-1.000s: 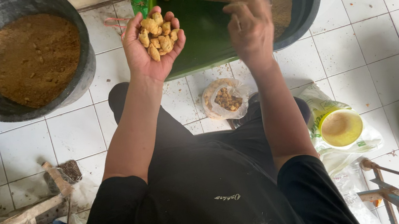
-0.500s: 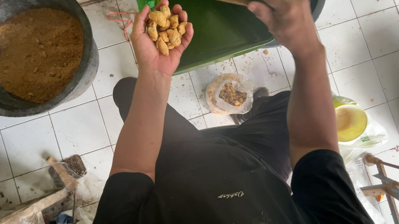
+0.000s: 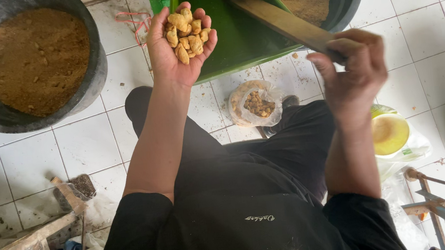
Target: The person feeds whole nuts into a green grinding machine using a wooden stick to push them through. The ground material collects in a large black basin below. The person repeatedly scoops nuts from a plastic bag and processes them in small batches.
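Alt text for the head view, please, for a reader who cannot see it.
The left hand cups yellowish chunks palm-up over a green tray, while the right hand grips a wooden stick lying across it. Black tubs of brown powder stand on the white tiled floor.

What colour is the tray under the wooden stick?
Green tray, clearest in the head view.

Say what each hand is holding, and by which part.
The left hand cups yellowish chunks in its open palm. The right hand grips the wooden slat at its near end.
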